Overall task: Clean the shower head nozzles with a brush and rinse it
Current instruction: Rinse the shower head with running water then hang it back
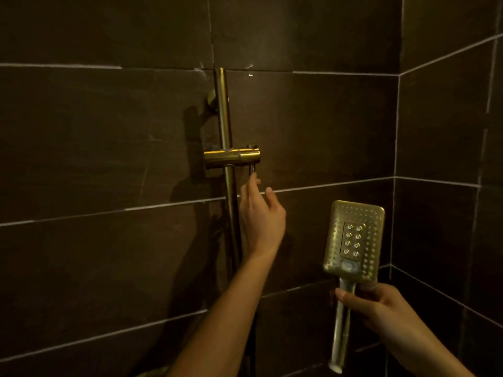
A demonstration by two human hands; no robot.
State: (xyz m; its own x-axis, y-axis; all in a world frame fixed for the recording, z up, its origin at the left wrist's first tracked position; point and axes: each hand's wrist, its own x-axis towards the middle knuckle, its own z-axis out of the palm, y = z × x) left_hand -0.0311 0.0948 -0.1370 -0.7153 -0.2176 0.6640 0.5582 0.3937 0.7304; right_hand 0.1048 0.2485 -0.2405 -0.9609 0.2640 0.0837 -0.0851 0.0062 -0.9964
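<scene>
A gold rectangular shower head (pixel 353 240) faces me at the lower right, its nozzle face with several larger centre nozzles in view. My right hand (pixel 373 303) grips its handle just under the head; the handle's lower end hangs free with no hose on it. My left hand (pixel 261 216) reaches up to the gold holder (pixel 231 157) on the vertical slide rail (pixel 223 110). Its fingertips touch the end of the metal hose (pixel 252 169) that hangs under the holder. No brush is in view.
Dark brown wall tiles with pale grout lines surround the rail. The walls meet in a corner (pixel 396 186) to the right of the shower head. The light is dim, and shadows fall on the wall left of the rail.
</scene>
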